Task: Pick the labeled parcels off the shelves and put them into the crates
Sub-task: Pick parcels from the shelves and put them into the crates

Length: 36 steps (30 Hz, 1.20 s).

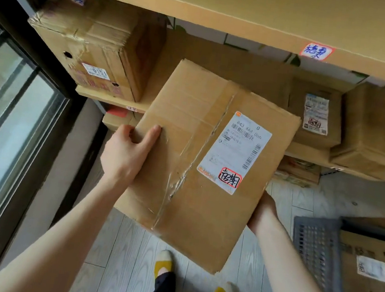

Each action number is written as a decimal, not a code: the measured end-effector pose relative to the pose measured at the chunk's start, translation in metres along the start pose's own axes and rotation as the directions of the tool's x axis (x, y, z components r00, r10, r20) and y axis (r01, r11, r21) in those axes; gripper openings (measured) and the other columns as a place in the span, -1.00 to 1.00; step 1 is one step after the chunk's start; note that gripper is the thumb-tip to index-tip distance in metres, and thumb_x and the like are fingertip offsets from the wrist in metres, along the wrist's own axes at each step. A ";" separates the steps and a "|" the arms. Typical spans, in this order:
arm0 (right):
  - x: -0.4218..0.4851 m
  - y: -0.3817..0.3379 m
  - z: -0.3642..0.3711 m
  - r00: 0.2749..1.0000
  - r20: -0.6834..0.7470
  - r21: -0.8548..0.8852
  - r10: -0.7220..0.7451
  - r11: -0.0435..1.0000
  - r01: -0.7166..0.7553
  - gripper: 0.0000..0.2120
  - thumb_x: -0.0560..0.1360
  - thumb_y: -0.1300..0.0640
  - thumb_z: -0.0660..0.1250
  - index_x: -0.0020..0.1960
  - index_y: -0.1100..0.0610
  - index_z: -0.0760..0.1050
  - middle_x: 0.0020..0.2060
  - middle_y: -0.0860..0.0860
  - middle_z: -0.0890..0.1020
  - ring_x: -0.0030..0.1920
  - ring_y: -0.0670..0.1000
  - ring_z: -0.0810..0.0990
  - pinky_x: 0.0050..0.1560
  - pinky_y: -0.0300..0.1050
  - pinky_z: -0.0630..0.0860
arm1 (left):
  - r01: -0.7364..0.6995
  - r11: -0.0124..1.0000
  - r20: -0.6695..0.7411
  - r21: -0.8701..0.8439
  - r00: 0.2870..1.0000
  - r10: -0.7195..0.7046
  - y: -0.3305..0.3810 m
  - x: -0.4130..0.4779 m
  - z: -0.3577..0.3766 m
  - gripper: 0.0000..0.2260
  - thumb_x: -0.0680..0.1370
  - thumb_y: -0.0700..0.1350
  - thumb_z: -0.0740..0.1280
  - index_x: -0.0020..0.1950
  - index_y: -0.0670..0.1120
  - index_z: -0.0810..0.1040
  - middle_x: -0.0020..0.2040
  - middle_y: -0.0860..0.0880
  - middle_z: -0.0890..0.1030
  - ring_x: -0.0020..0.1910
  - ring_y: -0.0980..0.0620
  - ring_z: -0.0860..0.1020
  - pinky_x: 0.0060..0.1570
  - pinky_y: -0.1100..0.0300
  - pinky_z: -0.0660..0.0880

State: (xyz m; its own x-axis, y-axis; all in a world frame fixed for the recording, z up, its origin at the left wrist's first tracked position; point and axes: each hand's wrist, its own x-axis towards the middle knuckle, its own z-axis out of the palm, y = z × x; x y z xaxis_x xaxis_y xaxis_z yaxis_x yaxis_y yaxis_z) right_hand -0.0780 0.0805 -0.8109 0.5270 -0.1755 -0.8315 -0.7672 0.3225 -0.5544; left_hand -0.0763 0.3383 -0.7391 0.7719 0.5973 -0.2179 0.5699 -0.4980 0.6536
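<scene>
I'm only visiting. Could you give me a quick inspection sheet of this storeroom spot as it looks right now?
Surface: cardboard shelves; light plank floor below.
Job's things: held parcel, white label up, in front of the shelves; labeled shelf parcel; grey crate with crated parcel inside.
Clutter: nothing seen.
Hands: left hand pinches the held parcel's left edge; right hand supports its right edge, fingers hidden.
Cables: nothing seen.
Surroundings: glass door on the left.
</scene>
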 end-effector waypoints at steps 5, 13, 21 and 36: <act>-0.019 0.023 -0.053 0.993 -0.024 0.114 0.112 0.988 -0.108 -0.65 0.50 0.08 0.12 0.18 0.15 0.54 0.15 0.16 0.61 0.27 0.23 0.48 0.35 0.16 0.31 | -0.128 0.986 0.036 0.111 0.992 0.125 0.025 -0.043 0.022 -0.52 0.43 0.33 0.24 -0.13 -0.11 0.42 -0.18 -0.01 0.52 -0.16 -0.08 0.48 -0.18 0.12 0.35; -0.029 0.056 -0.238 0.982 -0.024 0.418 0.188 0.894 -0.160 -0.64 0.62 0.09 -0.04 0.09 0.11 0.51 -0.14 0.08 0.66 -0.14 0.08 0.61 -0.18 -0.09 0.57 | -0.384 0.901 0.327 0.200 0.893 0.308 0.094 -0.170 0.140 -0.53 0.50 0.24 0.22 0.23 -0.07 0.45 0.09 -0.11 0.58 0.05 -0.15 0.53 -0.06 0.09 0.42; -0.030 0.074 -0.443 0.970 -0.172 0.693 0.171 0.721 -0.004 -0.59 0.62 0.00 -0.04 0.10 0.16 0.52 -0.25 0.12 0.70 -0.22 0.14 0.67 -0.22 -0.02 0.61 | -0.669 0.728 0.657 0.152 0.618 0.432 0.182 -0.309 0.307 -0.58 0.58 0.13 0.15 0.29 -0.11 0.44 0.15 -0.19 0.55 0.11 -0.19 0.50 -0.10 0.16 0.33; 0.099 0.030 -0.645 0.883 -0.410 0.852 0.230 0.441 0.281 -0.56 0.59 -0.17 0.01 0.20 0.02 0.54 -0.03 0.09 0.69 0.03 0.18 0.62 -0.03 0.17 0.60 | -0.870 0.492 0.876 -0.001 0.237 0.421 0.313 -0.418 0.620 -0.61 0.62 0.04 0.12 0.37 -0.12 0.34 0.24 -0.21 0.51 0.21 -0.20 0.47 0.07 0.09 0.40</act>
State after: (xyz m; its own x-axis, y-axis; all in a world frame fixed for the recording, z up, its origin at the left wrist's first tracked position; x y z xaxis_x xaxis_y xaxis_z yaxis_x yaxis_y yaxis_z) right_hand -0.2841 -0.5272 -0.9329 0.1390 -0.4621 -0.8759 0.1210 0.8858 -0.4481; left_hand -0.0457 -0.4568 -0.8933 0.6697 -0.6184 -0.4111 -0.3914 -0.7644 0.5123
